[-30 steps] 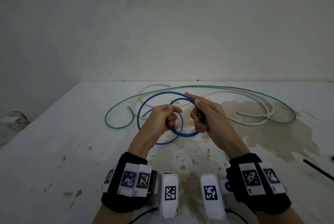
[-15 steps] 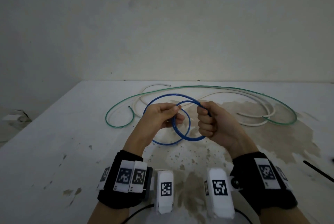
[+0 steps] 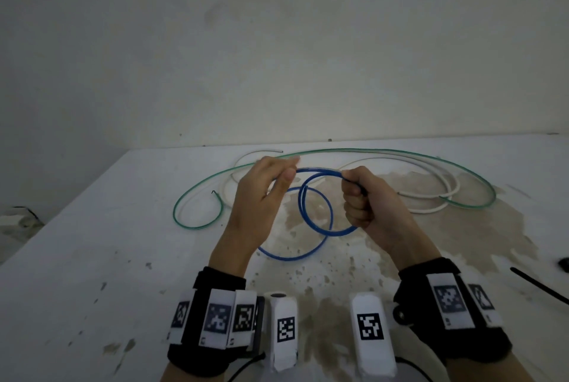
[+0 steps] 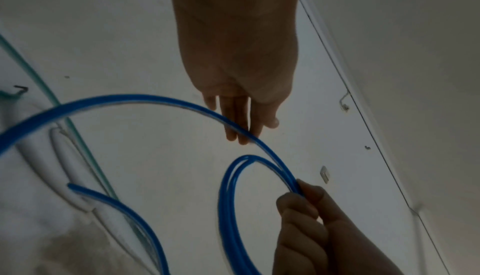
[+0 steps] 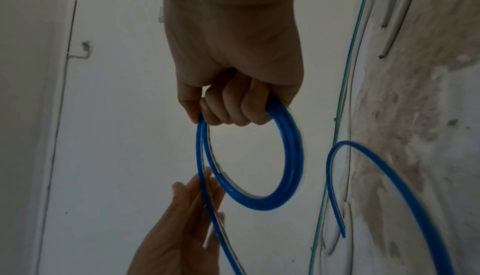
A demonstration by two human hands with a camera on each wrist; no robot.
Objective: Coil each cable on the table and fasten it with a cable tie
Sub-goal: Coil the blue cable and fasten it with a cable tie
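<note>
The blue cable (image 3: 289, 257) is partly wound, with two small turns bunched together and a wider loop trailing to the table (image 3: 107, 243). My right hand (image 3: 360, 199) grips the small turns in a fist, seen close in the right wrist view (image 5: 233, 105) around the coil (image 5: 293, 156). My left hand (image 3: 264, 196) is just left of it, fingers straight. The cable's free run (image 4: 155, 99) lies across the left fingertips (image 4: 241, 135), the thumb apart from it. The free end (image 5: 342, 234) hangs loose.
A long green cable (image 3: 369, 149) and a white cable (image 3: 428, 211) lie sprawled across the back of the stained table. A black cable tie (image 3: 538, 288) lies at the right edge. A wall rises behind the table.
My left hand has let go its pinch, straightened its fingers and slid up and left along the blue cable. The right hand has closed into a fist on the coil and risen a little.
</note>
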